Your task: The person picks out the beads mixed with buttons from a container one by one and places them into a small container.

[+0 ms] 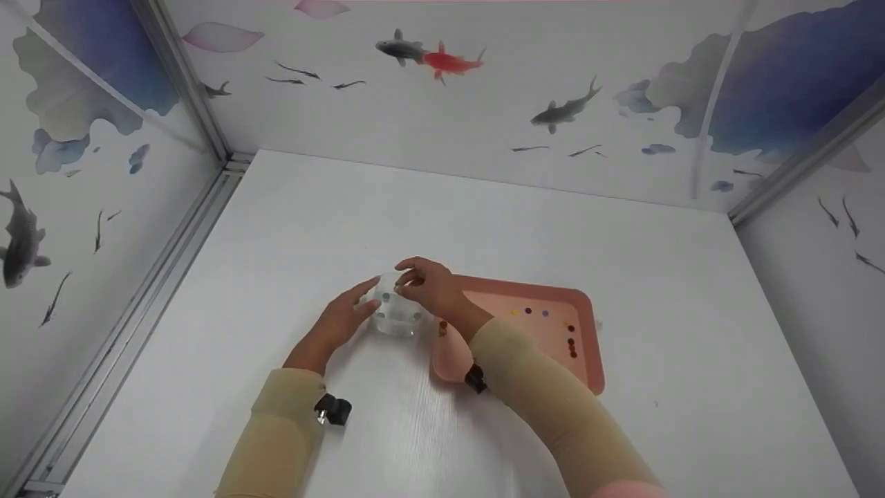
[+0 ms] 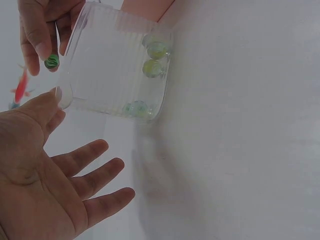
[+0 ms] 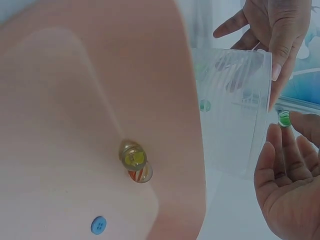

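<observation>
The right hand (image 1: 430,285) is pinching a small, smooth green glass marble (image 2: 51,62), likely slippery, above the light ribbed clear plastic cup (image 2: 117,75); the left hand (image 2: 45,175), fingers spread, is steadying the rim.

Both forearms, in tan sleeves, reached forward over the table and met near its middle. The left hand (image 1: 343,319) lay open, its fingers (image 2: 95,172) straight and spread, thumb extended upward. The right hand (image 1: 429,285) arched over from the right, its fingertips (image 3: 295,120) pinched together.
</observation>
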